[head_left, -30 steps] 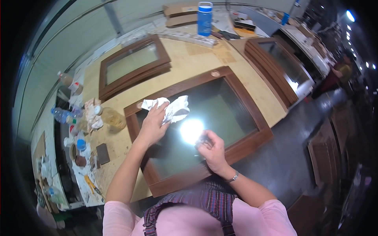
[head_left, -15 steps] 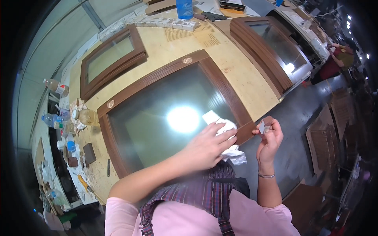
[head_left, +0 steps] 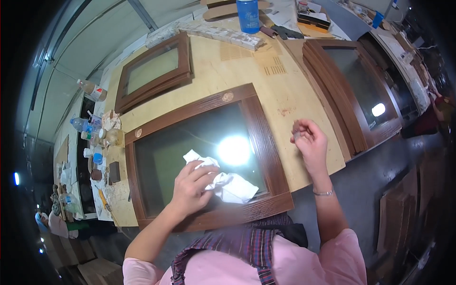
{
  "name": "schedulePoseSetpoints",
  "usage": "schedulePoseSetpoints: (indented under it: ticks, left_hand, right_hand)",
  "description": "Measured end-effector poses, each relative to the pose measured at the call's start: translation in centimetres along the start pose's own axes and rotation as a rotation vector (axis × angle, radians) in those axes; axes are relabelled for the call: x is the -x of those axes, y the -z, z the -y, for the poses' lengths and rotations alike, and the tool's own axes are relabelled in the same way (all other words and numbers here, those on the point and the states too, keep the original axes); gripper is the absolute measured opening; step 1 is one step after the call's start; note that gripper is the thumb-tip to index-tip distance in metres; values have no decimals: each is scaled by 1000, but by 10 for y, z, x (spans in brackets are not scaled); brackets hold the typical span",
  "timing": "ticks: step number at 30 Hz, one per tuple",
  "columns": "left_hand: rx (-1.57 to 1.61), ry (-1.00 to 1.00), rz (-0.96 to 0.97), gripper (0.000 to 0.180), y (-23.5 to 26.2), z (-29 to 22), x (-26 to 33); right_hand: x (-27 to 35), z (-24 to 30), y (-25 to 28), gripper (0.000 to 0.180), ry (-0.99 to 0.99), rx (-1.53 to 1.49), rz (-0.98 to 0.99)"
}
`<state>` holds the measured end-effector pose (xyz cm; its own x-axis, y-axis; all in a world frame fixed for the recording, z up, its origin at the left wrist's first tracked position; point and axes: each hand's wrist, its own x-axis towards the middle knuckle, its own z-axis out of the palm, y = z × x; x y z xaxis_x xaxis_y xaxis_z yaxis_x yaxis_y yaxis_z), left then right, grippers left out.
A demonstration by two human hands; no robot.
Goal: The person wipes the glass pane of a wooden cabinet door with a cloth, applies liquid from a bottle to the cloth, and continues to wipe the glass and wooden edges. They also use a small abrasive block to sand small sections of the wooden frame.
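A brown wood-framed glass panel lies flat on the worktable before me, with two oval marks on its far rail. My left hand is closed on a crumpled white cloth and presses it on the glass near the front rail. The cloth's loose end trails to the right over the pane. My right hand is raised right of the frame, above the bare table, fingers pinched round a small brownish piece, perhaps sandpaper. Blur and the fingers hide most of that piece.
Another framed panel lies at the far left, and a stack of similar frames at the right. Bottles, a dark block and a yellow-handled tool line the left edge. A blue cup stands at the back.
My left hand has slid the cloth left across the glass, away from the right front corner. My right hand has left the frame's corner and moved up and away over the table. The view has shifted.
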<state>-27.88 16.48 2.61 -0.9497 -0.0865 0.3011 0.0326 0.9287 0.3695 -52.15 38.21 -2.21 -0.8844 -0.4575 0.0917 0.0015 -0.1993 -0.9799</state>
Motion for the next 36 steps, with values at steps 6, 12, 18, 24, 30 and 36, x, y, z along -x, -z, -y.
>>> schedulePoseSetpoints:
  ticks: [6,12,18,24,30,36]
  left_hand:
    - [-59,39,-63,32,-17,-2,0]
    - [-64,37,-85,30,-15,-1,-3]
    - [-52,53,-50,35,-16,2,-4]
    - [-49,97,-65,35,-14,0,0]
    - [-58,70,-85,29,-13,2,-10]
    - [-42,91,-77,31,-14,1,-7]
  right_hand:
    - [-86,-15,-17,30,103,338,154]
    - [-133,-24,-46,25,131,423,171]
    - [-151,-31,-58,22,194,517,262]
    - [-107,-8,-31,19,59,537,393]
    - [-123,-15,-57,20,194,521,261]
    - [-59,0,-22,17,42,512,369]
